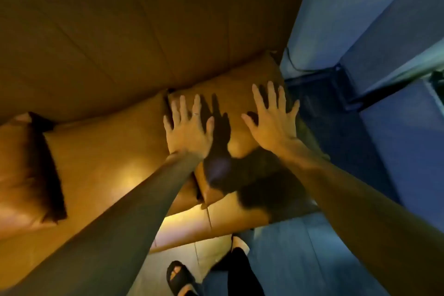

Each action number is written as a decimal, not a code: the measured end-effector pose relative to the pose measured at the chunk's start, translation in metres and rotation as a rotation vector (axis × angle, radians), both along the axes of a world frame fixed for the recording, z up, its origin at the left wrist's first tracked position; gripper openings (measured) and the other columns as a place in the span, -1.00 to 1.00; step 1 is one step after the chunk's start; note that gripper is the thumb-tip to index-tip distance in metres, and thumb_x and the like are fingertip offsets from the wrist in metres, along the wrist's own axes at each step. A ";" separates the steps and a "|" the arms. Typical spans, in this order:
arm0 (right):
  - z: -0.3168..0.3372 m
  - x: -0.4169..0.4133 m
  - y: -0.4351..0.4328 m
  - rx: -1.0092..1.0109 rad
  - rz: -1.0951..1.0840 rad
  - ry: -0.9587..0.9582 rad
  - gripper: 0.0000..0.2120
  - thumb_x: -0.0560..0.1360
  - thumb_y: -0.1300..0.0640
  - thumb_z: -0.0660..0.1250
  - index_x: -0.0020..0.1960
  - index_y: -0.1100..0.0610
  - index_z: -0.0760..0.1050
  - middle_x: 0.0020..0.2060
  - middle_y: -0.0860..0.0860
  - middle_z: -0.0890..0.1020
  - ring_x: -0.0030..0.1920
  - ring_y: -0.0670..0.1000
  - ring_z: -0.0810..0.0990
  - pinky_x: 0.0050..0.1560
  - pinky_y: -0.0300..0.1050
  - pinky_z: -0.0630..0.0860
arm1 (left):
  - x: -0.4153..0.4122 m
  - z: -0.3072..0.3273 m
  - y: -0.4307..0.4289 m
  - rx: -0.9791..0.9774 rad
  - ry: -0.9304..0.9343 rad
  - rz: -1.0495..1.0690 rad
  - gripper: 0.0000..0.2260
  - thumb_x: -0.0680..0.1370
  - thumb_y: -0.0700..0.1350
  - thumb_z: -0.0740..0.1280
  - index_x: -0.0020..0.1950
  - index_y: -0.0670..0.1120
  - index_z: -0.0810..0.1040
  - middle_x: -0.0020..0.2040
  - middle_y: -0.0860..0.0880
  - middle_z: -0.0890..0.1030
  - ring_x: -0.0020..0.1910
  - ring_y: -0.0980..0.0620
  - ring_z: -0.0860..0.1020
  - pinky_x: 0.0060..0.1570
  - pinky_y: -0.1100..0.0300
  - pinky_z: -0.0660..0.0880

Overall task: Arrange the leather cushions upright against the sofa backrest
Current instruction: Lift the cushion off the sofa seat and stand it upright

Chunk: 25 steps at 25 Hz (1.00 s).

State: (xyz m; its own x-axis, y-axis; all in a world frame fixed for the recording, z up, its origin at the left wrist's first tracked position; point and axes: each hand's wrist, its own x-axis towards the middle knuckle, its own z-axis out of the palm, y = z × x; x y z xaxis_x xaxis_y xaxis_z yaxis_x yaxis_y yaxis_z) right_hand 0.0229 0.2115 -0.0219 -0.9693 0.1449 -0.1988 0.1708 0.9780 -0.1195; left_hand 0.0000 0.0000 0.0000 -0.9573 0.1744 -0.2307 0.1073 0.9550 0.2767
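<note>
A tan leather cushion [236, 94] stands against the sofa backrest [134, 38] at the sofa's right end. Both my hands are spread flat in front of its face, fingers apart and pointing up. My left hand [188, 125] is over its left part, my right hand [272, 119] over its right part; whether the palms touch the leather I cannot tell. A second tan cushion [105, 151] leans against the backrest to the left. A third cushion [21, 170] shows at the far left edge, partly cut off.
The sofa seat [192, 226] runs below the cushions, its front edge near my legs. My feet in dark sandals [179, 276] stand on the pale floor. A bluish wall [360, 19] and a dark frame [336, 84] close in right of the sofa.
</note>
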 end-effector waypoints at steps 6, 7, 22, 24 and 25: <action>-0.084 0.001 0.008 -0.047 -0.064 0.017 -0.30 0.61 -0.36 -0.11 0.63 -0.10 -0.21 0.64 0.18 -0.05 0.61 0.30 -0.07 0.41 0.54 -0.03 | -0.001 -0.102 0.030 0.087 -0.137 0.190 -0.43 0.66 0.25 -0.06 0.63 0.17 -0.15 0.67 -0.08 -0.14 0.62 -0.21 -0.13 0.52 -0.27 -0.05; -0.088 0.000 0.010 -0.056 -0.068 0.028 -0.30 0.60 -0.36 -0.11 0.63 -0.10 -0.22 0.64 0.18 -0.07 0.61 0.29 -0.09 0.42 0.53 -0.05 | 0.001 -0.110 0.033 0.101 -0.108 0.214 -0.44 0.66 0.25 -0.08 0.62 0.18 -0.16 0.67 -0.07 -0.15 0.62 -0.21 -0.14 0.51 -0.28 -0.03; -0.063 -0.080 0.048 -0.256 -0.425 0.014 -0.54 0.63 -0.23 0.09 0.32 0.08 0.37 0.34 0.21 0.44 0.37 0.31 0.36 0.32 0.32 0.24 | -0.061 -0.111 0.030 0.652 -0.188 1.064 -0.22 0.49 0.32 0.31 0.61 0.06 0.10 0.59 -0.08 0.21 0.50 -0.23 0.28 0.43 -0.29 0.20; -0.059 -0.101 0.059 -0.304 -0.565 -0.098 -0.29 0.55 -0.35 0.17 0.52 0.09 0.23 0.48 0.22 0.32 0.48 0.31 0.24 0.41 0.31 0.16 | -0.076 -0.113 0.007 0.797 -0.387 1.208 -0.03 0.36 0.37 0.43 0.62 0.03 0.07 0.56 -0.11 0.26 0.47 -0.25 0.33 0.40 -0.24 0.30; -0.057 -0.104 0.062 -0.319 -0.621 -0.133 -0.15 0.50 -0.40 0.22 0.59 0.08 0.11 0.54 0.22 0.23 0.53 0.30 0.17 0.44 0.32 0.11 | -0.079 -0.112 -0.002 0.858 -0.495 1.240 0.05 0.30 0.38 0.48 0.62 0.02 0.07 0.55 -0.12 0.29 0.45 -0.24 0.35 0.37 -0.22 0.36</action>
State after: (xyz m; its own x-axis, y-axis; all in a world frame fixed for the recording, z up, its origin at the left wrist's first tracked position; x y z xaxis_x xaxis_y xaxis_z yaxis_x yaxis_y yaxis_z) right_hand -0.0808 0.2731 -0.0791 -0.6911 0.5777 -0.4343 0.7183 0.6158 -0.3238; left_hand -0.0786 -0.0025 -0.1117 -0.4623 -0.3879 -0.7974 -0.8470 -0.0731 0.5266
